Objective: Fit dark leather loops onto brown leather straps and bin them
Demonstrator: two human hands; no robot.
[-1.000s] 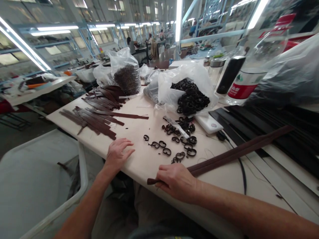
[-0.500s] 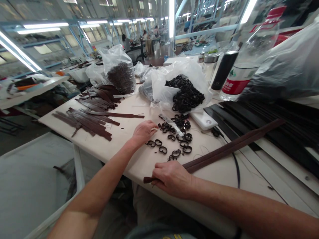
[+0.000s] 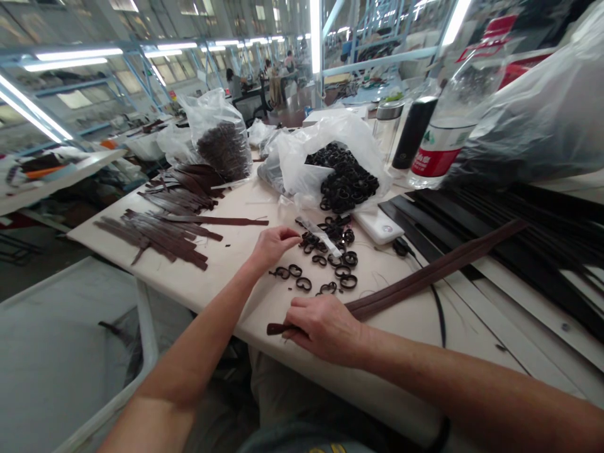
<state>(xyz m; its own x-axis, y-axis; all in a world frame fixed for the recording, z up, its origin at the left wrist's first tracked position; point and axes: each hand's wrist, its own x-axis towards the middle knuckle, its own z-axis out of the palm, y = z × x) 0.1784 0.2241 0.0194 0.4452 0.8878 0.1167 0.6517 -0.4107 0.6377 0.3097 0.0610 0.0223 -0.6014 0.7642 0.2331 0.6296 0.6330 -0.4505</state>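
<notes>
My right hand (image 3: 325, 328) presses the near end of a long brown leather strap (image 3: 438, 269) against the pale worktable (image 3: 236, 264), fingers curled over it. That strap runs away to the right across the table. My left hand (image 3: 272, 244) reaches over the table with fingertips pinched together at the edge of a scatter of small black loops (image 3: 330, 258); what sits between the fingertips is too small to make out. A white plastic bag (image 3: 302, 163) behind holds many more black loops (image 3: 346, 179).
Piles of short brown strips (image 3: 160, 229) lie at the table's left. A bag of dark pieces (image 3: 226, 148), a white box (image 3: 377, 225), a black cable (image 3: 436, 302), bottles (image 3: 443, 138) and black straps (image 3: 519, 220) crowd the back and right. A white bin (image 3: 70, 352) stands lower left. People work far behind.
My left hand has moved from lying flat near the table's front edge forward to the loose black loops, and its fingers have closed into a pinch. My right hand stays on the strap.
</notes>
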